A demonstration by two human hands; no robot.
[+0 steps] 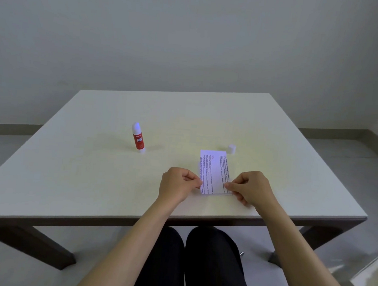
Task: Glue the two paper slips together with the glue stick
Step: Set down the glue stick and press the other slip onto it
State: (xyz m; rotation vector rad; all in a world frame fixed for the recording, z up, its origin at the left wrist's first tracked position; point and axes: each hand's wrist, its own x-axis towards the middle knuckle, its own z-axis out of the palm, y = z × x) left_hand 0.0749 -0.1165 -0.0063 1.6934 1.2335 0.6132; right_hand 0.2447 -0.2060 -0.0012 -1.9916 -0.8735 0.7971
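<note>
A printed paper slip [214, 169] lies on the white table [93, 170], a little right of centre. A second slip's edge shows just beneath its near and left sides. My left hand [177, 184] pinches the slip's near left corner between thumb and finger. My right hand [250, 187] pinches the near right corner in the same way. The red glue stick [138, 137] stands upright at the middle left, uncapped, well apart from both hands. Its white cap [231, 148] stands just beyond the slip's far right corner.
The table's near edge [179, 218] runs just behind my wrists, with my legs in dark trousers below it. A pale wall closes off the far side. A light-coloured object [372, 280] shows at the bottom right on the floor.
</note>
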